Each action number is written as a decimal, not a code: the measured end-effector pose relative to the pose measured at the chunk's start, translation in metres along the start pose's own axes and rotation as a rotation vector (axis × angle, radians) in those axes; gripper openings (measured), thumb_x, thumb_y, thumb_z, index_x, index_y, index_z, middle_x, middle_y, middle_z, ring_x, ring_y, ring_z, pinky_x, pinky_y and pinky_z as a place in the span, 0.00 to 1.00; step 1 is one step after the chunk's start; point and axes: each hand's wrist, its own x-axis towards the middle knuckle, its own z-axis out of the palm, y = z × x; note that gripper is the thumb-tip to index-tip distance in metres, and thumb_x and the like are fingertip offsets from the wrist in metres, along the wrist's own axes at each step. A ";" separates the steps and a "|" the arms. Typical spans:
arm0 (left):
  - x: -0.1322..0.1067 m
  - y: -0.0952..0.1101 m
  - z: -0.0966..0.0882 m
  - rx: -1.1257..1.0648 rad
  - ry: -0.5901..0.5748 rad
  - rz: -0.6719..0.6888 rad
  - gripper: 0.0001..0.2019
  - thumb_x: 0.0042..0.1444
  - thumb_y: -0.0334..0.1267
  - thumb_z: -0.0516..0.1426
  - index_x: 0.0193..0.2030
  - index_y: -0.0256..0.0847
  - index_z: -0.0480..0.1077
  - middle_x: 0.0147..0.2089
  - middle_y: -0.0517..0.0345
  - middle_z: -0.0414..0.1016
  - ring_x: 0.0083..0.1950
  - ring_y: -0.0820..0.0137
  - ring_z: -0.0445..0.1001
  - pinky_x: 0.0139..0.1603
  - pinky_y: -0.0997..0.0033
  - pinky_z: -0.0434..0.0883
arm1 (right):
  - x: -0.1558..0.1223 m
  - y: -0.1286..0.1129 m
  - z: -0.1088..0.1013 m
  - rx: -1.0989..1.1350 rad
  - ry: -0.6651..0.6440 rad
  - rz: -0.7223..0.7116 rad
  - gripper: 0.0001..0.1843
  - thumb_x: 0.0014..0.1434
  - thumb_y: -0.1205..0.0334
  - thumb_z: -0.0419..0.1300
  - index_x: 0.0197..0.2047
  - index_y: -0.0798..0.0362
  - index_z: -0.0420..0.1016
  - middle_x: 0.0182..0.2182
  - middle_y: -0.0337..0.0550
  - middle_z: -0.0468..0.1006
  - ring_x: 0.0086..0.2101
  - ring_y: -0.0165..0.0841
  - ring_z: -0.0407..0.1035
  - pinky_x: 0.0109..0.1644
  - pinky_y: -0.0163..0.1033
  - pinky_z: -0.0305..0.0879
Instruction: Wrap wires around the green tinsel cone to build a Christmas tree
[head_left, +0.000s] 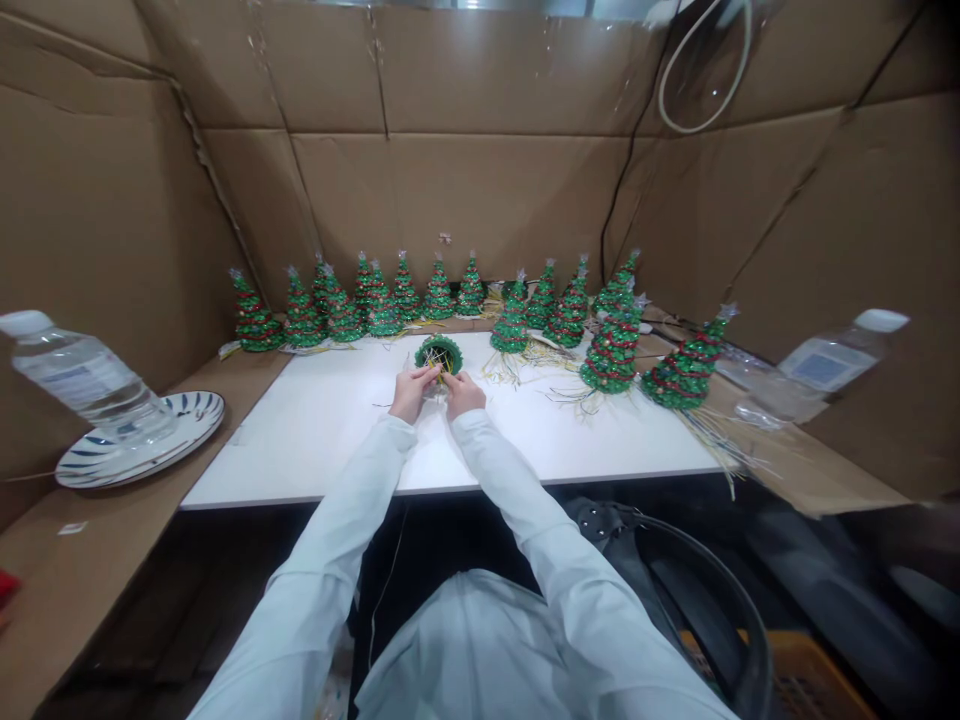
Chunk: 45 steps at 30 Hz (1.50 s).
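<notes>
A small green tinsel Christmas tree [454, 352] lies with its round, hollow base towards me, on the white board [300, 440]. Thin yellow and whitish wires [433, 356] come out of that base. My left hand [409, 393] pinches the wires from the left, its fingertips close to the rim. From the right, my right hand [466, 394] closes its thumb and fingers on the same bundle. The two hands nearly meet in front of the base. Which strands each one grips is too small to make out.
Several finished-looking trees stand behind, one of them a tree [511, 316] with wires spread on the board. A leaning tree [686, 362] is at right. Water bottles stand left [90, 380] on a plate [199, 408] and right [825, 365]. Cardboard walls [480, 190] enclose the table.
</notes>
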 end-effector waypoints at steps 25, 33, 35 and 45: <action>0.001 0.004 0.000 -0.131 0.093 0.017 0.10 0.37 0.32 0.65 0.29 0.32 0.74 0.34 0.53 0.75 0.28 0.81 0.67 0.34 0.79 0.66 | 0.001 -0.001 0.006 -0.164 -0.116 -0.178 0.17 0.62 0.61 0.43 0.46 0.43 0.70 0.40 0.42 0.73 0.37 0.32 0.70 0.37 0.37 0.62; 0.001 0.004 -0.001 -0.166 0.080 0.001 0.10 0.37 0.30 0.65 0.30 0.32 0.74 0.33 0.54 0.75 0.27 0.82 0.68 0.34 0.78 0.68 | 0.003 -0.007 0.002 -0.255 -0.090 -0.241 0.21 0.63 0.64 0.38 0.45 0.50 0.70 0.43 0.50 0.71 0.37 0.33 0.70 0.36 0.36 0.62; 0.002 0.003 -0.003 -0.163 0.064 0.009 0.11 0.36 0.31 0.65 0.30 0.33 0.74 0.32 0.55 0.75 0.27 0.82 0.67 0.33 0.79 0.68 | 0.004 -0.008 0.004 -0.271 -0.089 -0.283 0.21 0.62 0.65 0.38 0.45 0.52 0.70 0.43 0.52 0.71 0.38 0.34 0.70 0.36 0.37 0.62; 0.001 0.003 -0.003 -0.153 0.059 0.004 0.10 0.35 0.31 0.65 0.29 0.32 0.74 0.33 0.54 0.75 0.26 0.82 0.67 0.33 0.79 0.67 | 0.006 -0.010 0.009 -0.263 -0.080 -0.356 0.21 0.62 0.67 0.37 0.47 0.55 0.69 0.42 0.53 0.71 0.39 0.35 0.69 0.35 0.37 0.60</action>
